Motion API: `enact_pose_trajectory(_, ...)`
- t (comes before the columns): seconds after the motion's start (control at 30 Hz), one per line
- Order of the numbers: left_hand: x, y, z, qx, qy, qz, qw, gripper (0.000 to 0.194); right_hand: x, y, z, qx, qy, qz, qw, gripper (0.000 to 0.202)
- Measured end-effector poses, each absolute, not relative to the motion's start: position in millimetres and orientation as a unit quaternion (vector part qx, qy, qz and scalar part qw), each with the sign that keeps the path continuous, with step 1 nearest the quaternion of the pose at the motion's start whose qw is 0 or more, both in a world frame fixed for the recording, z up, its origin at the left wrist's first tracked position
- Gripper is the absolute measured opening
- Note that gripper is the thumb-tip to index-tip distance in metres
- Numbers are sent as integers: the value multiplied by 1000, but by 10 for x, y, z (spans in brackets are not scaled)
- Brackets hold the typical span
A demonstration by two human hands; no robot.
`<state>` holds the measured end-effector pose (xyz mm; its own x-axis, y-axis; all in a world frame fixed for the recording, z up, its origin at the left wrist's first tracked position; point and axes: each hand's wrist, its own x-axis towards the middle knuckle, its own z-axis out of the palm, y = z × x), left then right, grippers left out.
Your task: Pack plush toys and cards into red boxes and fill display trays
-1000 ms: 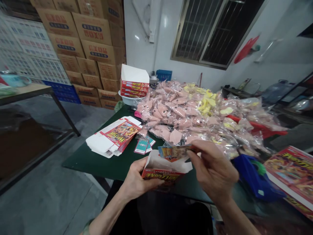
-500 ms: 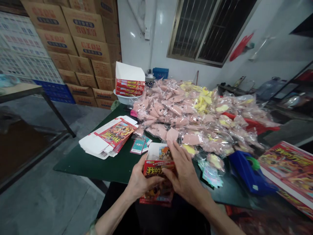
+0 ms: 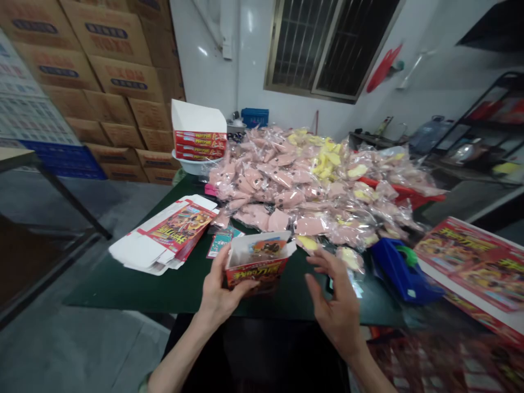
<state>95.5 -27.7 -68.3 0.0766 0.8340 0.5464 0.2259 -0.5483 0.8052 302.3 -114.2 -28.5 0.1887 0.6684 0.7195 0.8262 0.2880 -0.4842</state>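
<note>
My left hand grips the left side of a red printed cardboard box, thumb across its front. The box's top stands open toward me, white inside, with a colourful picture showing within. To its right, my right hand hovers apart from the box, fingers spread and nothing visible in them. Small teal cards lie just behind the box on the left. Close beyond my right hand are a bagged yellow-and-pink piece and some pale cards, partly hidden by the hand.
Flattened red-and-white cartons lie on the green table. A heap of bagged pink and yellow pieces covers the back. At right are a blue tape dispenser and printed red sheets. A basin holds packed red boxes.
My right hand has let go of the box and moved right. The box has turned and tilted in my left hand, showing more of its inside. The view has shifted right.
</note>
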Motion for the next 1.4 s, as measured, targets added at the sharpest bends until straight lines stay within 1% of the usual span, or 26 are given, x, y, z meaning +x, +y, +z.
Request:
enact_pose_trajectory(0.07,954,-283,-680,661,397,567,288,77,3252,-1338,-464,-652,-571,-127,482,27)
enact_pose_trajectory(0.1,954,-287,-664,650,406,573,291,77,3373,-1446,-557,-685,-551,-151,452,22)
enact_pose_trajectory(0.13,950,-290,-642,639,416,577,292,76,3490,-1550,-646,-717,-535,-173,412,22)
enact_pose_trajectory(0.23,915,-287,-559,606,448,578,311,68,3766,-1768,-839,-805,-491,-198,267,40)
enact_pose_trajectory(0.33,850,-269,-473,579,467,577,337,58,3895,-1748,-857,-863,-455,-171,136,50)
enact_pose_trajectory(0.4,812,-253,-421,557,483,584,341,56,3918,-1618,-805,-882,-439,-149,83,53)
enact_pose_trajectory(0.43,796,-245,-398,544,490,589,341,56,3920,-1535,-780,-889,-429,-144,71,56)
enact_pose_trajectory(0.53,757,-225,-335,510,510,604,339,54,3907,-1307,-767,-901,-400,-152,75,69)
enact_pose_trajectory(0.6,723,-223,-309,496,519,610,335,53,3885,-1227,-812,-899,-396,-165,91,73)
enact_pose_trajectory(0.77,555,-251,-364,470,536,620,328,54,3681,-1307,-928,-867,-452,-177,116,67)
enact_pose_trajectory(0.97,350,-349,-470,459,550,624,313,50,2951,-1319,-876,-823,-534,-153,120,60)
enact_pose_trajectory(1.07,300,-412,-426,468,550,623,300,51,2520,-1102,-837,-803,-566,-117,147,62)
enact_pose_trajectory(1.2,235,-484,-344,461,547,628,306,45,2139,-651,-789,-771,-606,-71,181,64)
enact_pose_trajectory(1.3,146,-532,-319,450,555,629,307,42,2098,-331,-753,-777,-599,-51,185,62)
enact_pose_trajectory(1.4,60,-574,-338,442,563,629,302,43,2180,-89,-736,-794,-576,-57,189,58)
